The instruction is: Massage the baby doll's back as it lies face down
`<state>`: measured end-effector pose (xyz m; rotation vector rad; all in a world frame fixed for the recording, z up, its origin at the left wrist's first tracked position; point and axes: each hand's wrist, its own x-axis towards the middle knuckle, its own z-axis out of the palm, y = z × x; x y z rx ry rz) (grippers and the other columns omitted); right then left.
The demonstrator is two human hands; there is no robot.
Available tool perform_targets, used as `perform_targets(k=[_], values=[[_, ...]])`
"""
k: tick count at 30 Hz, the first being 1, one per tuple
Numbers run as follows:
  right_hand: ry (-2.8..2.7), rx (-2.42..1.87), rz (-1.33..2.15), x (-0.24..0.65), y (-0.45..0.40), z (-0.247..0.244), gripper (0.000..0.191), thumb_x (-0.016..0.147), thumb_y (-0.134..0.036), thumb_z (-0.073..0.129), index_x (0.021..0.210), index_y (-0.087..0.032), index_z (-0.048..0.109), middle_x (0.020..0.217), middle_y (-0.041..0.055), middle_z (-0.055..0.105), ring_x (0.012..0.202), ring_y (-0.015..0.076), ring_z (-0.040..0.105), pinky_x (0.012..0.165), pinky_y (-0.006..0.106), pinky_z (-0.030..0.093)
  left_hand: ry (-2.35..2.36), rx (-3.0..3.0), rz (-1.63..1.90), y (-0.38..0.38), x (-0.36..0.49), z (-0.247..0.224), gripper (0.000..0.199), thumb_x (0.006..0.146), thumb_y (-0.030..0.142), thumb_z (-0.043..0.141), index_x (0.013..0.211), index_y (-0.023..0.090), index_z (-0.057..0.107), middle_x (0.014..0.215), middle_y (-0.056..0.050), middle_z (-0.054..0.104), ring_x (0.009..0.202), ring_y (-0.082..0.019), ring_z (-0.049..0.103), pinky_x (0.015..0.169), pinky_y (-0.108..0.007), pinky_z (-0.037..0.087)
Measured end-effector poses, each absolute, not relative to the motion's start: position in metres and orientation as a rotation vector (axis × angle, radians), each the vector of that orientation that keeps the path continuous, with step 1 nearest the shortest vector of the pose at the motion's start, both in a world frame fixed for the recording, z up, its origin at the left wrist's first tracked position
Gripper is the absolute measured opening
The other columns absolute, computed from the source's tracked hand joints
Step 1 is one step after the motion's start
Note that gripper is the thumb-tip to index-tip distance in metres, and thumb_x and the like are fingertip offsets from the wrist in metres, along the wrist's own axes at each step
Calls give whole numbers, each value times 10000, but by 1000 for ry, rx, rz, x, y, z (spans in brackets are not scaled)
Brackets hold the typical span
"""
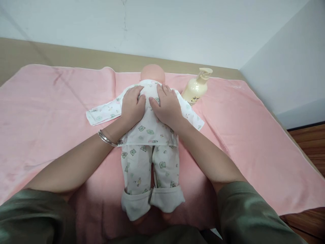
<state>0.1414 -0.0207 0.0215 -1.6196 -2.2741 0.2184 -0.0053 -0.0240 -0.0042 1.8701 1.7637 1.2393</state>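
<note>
Dressed doll point(150, 134), lying flat on pink cloth point(243, 135), bald rounded head point(152, 72) at far end. White long-sleeved top point(149, 118), small animal print, sleeves point(104, 112) spread to both sides, hem lapping over matching trousers point(138, 167). Trouser legs point toward camera, side by side, plain pale cuffs point(137, 205) turned up.

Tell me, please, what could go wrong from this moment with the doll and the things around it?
The pump bottle is close to the shirt sleeve on the right; a sideways sweep of the right hand might knock it over. The silver bracelet on the left wrist is near the hem of the shirt and could perhaps catch the fabric.
</note>
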Motion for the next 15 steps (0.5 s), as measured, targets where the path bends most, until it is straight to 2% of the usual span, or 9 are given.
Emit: perform_targets(k=[9, 15], values=[[-2264, -1621, 228, 141, -22, 23, 689, 1038, -432, 393, 1608, -51, 326, 1687, 196, 320, 1608, 315, 266, 1353, 514, 190, 1775, 1849, 1240, -24, -6, -5, 404, 896, 225, 415, 1197, 191, 683, 1312, -95, 700, 1267, -266, 608, 1190, -441, 457], [-2259, -1596, 215, 142, -21, 21, 684, 1032, -438, 376, 1600, -58, 340, 1684, 188, 331, 1603, 318, 276, 1343, 543, 206, 1760, 1861, 1257, -23, -7, -7, 414, 893, 241, 413, 1203, 206, 684, 1319, -95, 700, 1271, -270, 605, 1188, -456, 462]])
